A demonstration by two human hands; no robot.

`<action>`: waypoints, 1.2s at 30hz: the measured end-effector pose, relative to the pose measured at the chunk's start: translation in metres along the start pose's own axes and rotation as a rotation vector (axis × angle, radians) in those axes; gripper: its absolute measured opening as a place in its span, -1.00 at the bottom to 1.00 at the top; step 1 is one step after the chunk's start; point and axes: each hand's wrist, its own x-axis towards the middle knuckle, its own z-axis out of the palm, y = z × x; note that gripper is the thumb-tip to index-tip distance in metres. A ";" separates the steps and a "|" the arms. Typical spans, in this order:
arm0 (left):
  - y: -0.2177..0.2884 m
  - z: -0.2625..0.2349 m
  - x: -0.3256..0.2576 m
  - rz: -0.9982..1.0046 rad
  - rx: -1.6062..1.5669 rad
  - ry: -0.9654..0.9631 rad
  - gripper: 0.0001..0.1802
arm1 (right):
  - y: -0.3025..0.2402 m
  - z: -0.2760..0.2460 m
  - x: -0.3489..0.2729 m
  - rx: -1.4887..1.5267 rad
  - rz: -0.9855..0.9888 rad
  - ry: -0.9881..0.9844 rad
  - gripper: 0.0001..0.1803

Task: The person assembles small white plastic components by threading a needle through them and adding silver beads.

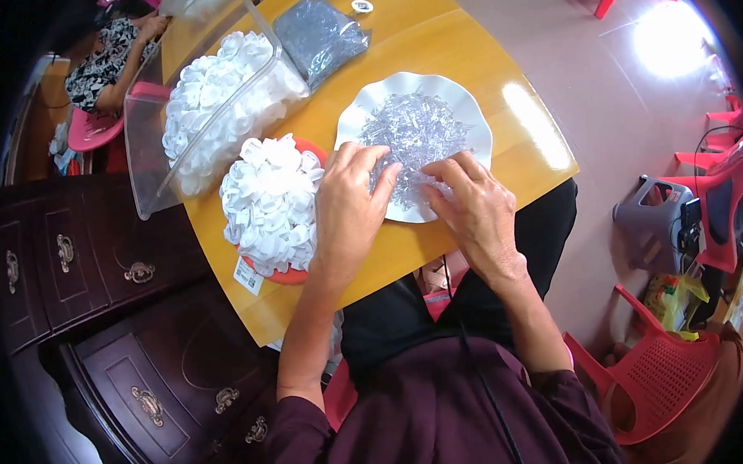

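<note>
Clear bits (pixel 413 135) on white plate (pixel 474 103): both hands' (pixel 350 208) (pixel 474 211) fingers loosely spread, picking through pile; next, likely pinching one.

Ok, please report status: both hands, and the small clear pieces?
Left hand and right hand both on the clear plastic pieces in the white plate. Grip unclear. Red dish of white parts beside left hand, not blocking.

Bare wooden table (pixel 430 43) lies open right of the white scalloped plate (pixel 465 103), out to the table edge. Left side crowded: red dish heaped with white plastic pieces (pixel 271 203) sits just beside the left hand (pixel 350 208); clear bin of white pieces (pixel 217 106) and grey bag (pixel 317 35) block the far left.
</note>
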 end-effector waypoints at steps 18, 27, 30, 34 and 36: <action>0.018 -0.018 -0.019 -0.480 -1.015 0.009 -0.91 | -0.010 -0.009 -0.002 0.696 0.167 0.022 -0.82; 0.030 -0.023 -0.075 -0.456 -1.045 0.064 -0.96 | -0.032 -0.003 -0.033 1.290 0.636 -0.283 -0.87; 0.015 -0.040 -0.094 -0.322 -0.778 0.215 -0.95 | -0.042 0.004 -0.040 1.252 0.645 -0.310 -0.88; -0.010 -0.092 -0.105 -0.219 -0.047 0.420 -0.93 | -0.037 0.019 -0.049 1.266 0.587 -0.327 -0.89; -0.030 -0.116 -0.111 -0.223 0.181 0.375 -0.85 | -0.043 0.020 -0.049 1.238 0.611 -0.363 -0.88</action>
